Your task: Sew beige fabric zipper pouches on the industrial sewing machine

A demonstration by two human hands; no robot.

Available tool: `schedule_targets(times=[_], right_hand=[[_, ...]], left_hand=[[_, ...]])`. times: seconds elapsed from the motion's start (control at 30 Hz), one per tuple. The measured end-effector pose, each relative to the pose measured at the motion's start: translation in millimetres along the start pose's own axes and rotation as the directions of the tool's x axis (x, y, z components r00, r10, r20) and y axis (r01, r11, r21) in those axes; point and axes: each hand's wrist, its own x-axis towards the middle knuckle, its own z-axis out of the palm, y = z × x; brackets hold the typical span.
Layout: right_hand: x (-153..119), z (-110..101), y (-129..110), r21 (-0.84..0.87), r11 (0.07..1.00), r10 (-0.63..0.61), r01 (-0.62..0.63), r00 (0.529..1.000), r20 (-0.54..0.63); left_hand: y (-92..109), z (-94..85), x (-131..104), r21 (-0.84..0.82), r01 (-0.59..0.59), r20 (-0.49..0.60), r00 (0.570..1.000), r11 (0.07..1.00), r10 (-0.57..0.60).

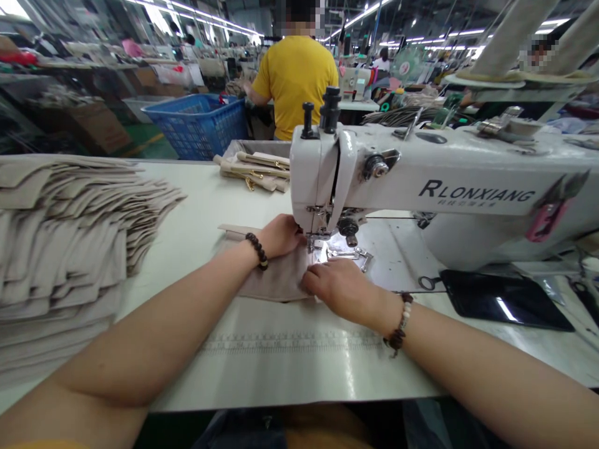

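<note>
A beige fabric piece (pixel 274 280) lies flat on the table, its right edge at the needle and presser foot (pixel 311 244) of a white sewing machine (pixel 468 168). My left hand (pixel 281 236) rests on the far part of the fabric, left of the needle. The fingertips of that hand are hidden by the machine head. On the near side of the needle, my right hand (pixel 339 284) has its fingers curled together at the fabric's right edge, closed on it. A metal guide (pixel 358 254) sits on the machine bed just beyond the right hand.
Stacked beige pieces (pixel 60 249) cover the table's left side. Behind the machine head lie beige pieces with gold-coloured hardware (pixel 255 171). A black phone (pixel 503 299) lies at right; pink-handled snips (pixel 552 215) hang on the machine. Beyond are a blue basket (pixel 201 125) and a person in yellow (pixel 299 81).
</note>
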Motion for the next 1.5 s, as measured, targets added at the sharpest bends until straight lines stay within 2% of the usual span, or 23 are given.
schedule_targets(times=[0.13, 0.3, 0.57, 1.13, 1.5], right_hand=[[-11.2, 7.2, -0.7, 0.026, 1.000, 0.010, -0.009, 0.999, -0.048], [-12.8, 15.2, 5.5, 0.016, 0.997, -0.071, 0.074, 0.987, -0.145], [-11.3, 15.7, 4.8, 0.002, 0.992, -0.125, 0.129, 0.964, -0.235], [-9.0, 20.0, -1.5, -0.027, 0.994, -0.112, 0.109, 0.955, -0.274], [-7.9, 21.6, -0.3, -0.002, 0.995, -0.097, 0.100, 0.955, -0.281]], left_hand=[[3.0, 0.9, -3.1, 0.046, -0.015, -0.035, 0.999, 0.999, 0.017], [2.1, 4.9, -3.5, 0.066, -0.003, -0.060, 0.998, 0.998, 0.007], [2.0, 1.9, -0.7, 0.138, -0.052, 0.007, 0.999, 0.989, 0.052], [1.9, -4.6, -1.9, 0.146, -0.160, 0.031, 0.987, 0.976, 0.157], [-4.0, 6.2, 0.4, 0.169, -0.133, -0.055, 0.988, 0.977, 0.144]])
